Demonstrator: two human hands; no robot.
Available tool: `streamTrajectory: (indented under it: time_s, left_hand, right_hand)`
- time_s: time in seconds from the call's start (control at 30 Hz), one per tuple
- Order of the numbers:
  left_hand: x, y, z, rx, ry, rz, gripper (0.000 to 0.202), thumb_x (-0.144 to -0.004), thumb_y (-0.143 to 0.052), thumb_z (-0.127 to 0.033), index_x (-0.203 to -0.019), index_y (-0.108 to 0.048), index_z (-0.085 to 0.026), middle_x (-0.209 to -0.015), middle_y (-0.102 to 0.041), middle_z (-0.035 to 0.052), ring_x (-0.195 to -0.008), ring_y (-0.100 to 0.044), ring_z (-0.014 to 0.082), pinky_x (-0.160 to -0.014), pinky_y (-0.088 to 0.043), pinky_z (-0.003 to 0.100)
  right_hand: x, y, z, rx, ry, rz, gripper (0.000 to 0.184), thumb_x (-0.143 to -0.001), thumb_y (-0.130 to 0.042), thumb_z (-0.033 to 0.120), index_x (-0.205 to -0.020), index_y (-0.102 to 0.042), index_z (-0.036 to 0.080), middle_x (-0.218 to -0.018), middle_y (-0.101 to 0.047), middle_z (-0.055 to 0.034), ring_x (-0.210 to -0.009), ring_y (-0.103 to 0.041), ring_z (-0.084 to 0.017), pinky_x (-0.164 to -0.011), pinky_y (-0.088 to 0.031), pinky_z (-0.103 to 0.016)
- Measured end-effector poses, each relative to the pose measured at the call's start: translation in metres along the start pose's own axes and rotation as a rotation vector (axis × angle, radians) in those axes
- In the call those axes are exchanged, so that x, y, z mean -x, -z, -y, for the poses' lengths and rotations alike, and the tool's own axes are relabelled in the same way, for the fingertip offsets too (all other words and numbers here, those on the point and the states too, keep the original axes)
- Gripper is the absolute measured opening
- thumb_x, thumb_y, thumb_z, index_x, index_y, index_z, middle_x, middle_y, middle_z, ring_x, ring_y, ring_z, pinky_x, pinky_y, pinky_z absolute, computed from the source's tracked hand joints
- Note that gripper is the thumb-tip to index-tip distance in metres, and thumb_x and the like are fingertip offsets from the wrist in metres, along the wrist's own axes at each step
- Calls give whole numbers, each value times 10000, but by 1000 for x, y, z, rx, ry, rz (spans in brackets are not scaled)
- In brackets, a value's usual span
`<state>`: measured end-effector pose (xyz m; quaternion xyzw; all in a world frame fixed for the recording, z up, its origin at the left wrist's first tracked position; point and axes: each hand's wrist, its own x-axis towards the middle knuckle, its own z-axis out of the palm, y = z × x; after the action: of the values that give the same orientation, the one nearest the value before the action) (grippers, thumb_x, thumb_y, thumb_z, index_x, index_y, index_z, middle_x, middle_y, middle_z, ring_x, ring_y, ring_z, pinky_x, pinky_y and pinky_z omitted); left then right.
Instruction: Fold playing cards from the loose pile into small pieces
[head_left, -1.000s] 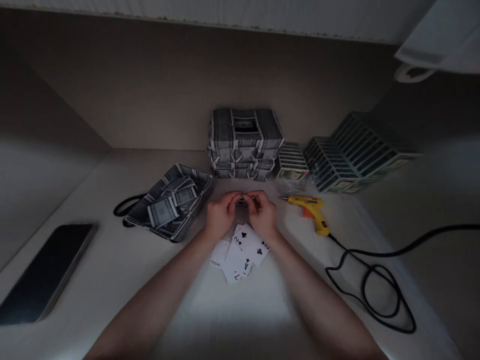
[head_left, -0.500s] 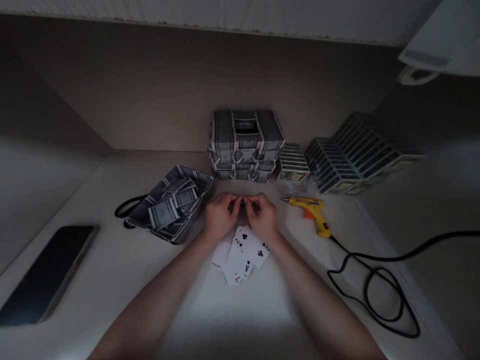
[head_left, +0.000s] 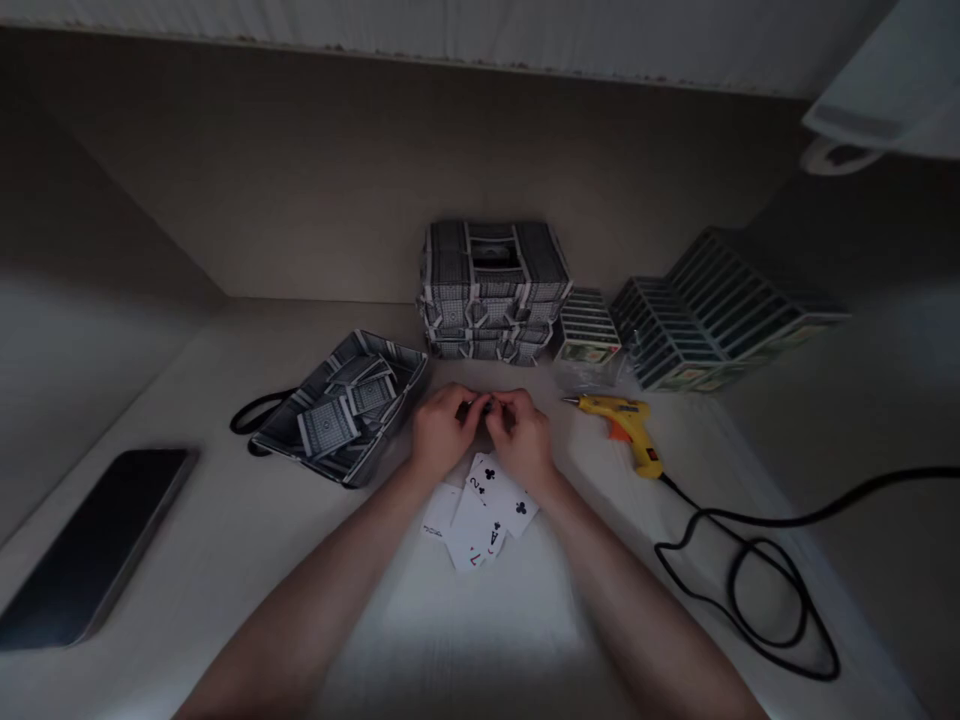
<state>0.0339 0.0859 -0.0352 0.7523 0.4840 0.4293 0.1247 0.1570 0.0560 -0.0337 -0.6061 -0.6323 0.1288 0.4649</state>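
My left hand [head_left: 444, 428] and my right hand [head_left: 521, 430] meet at the middle of the table, fingertips pinched together. Between them is a small dark thing [head_left: 487, 405], mostly hidden by the fingers, whose kind I cannot make out. Just below the hands lie several loose playing cards [head_left: 476, 515], face up and overlapping, with clubs showing. To the left, an open box [head_left: 409, 405] covered in card-back pattern holds several face-down cards [head_left: 328, 427].
A yellow glue gun [head_left: 619, 410] lies right of my hands, its black cord [head_left: 739, 515] looped on the table. Patterned boxes [head_left: 495, 290] are stacked at the back. Slatted card structures [head_left: 675, 325] stand at the back right. A phone [head_left: 94, 550] and a black loop [head_left: 259, 410] lie left.
My right hand has shifted slightly left and its fingers have changed position around the small dark thing. My left hand stays nearly in place, and the loose cards lie as before.
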Motion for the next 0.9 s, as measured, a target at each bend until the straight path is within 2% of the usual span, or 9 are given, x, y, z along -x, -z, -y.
streamTrajectory:
  time_s: [0.33, 0.53, 0.7, 0.9]
  left_hand:
    - [1, -1, -3, 54, 64, -24, 197, -785, -571, -331, -662, -594, -179, -655, -630, 6, -630, -575, 118, -588, -416, 235]
    - [0, -1, -3, 102, 83, -14, 165, -790, -562, -320, -697, -593, -187, -757, -662, 19, -717, -599, 131, -647, -445, 249]
    - [-2, -1, -4, 137, 68, -7, 155, -798, -553, -304, -700, -583, -189, -786, -665, 24, -765, -603, 140, -703, -454, 269]
    - [-1, -1, -4, 191, 0, 44, 143, -788, -571, -295, -690, -580, -192, -766, -659, 15, -753, -603, 132, -704, -459, 266]
  right_hand:
    - [3, -1, -1, 61, 10, 45, 182, -808, -399, 245, -921, -524, 175, -713, -640, -57, -609, -597, -171, -543, -422, -262]
    - [1, -5, -6, -19, -13, 75, 229, -781, -444, 248, -988, -517, 181, -745, -641, -44, -576, -581, -152, -535, -433, -254]
    - [0, -6, -6, 7, -37, 36, 254, -774, -469, 262, -1005, -537, 183, -814, -661, -63, -645, -603, -172, -596, -460, -280]
    - [3, -5, -4, 110, -53, -22, 278, -746, -461, 211, -1003, -556, 173, -820, -675, -76, -653, -622, -188, -614, -474, -297]
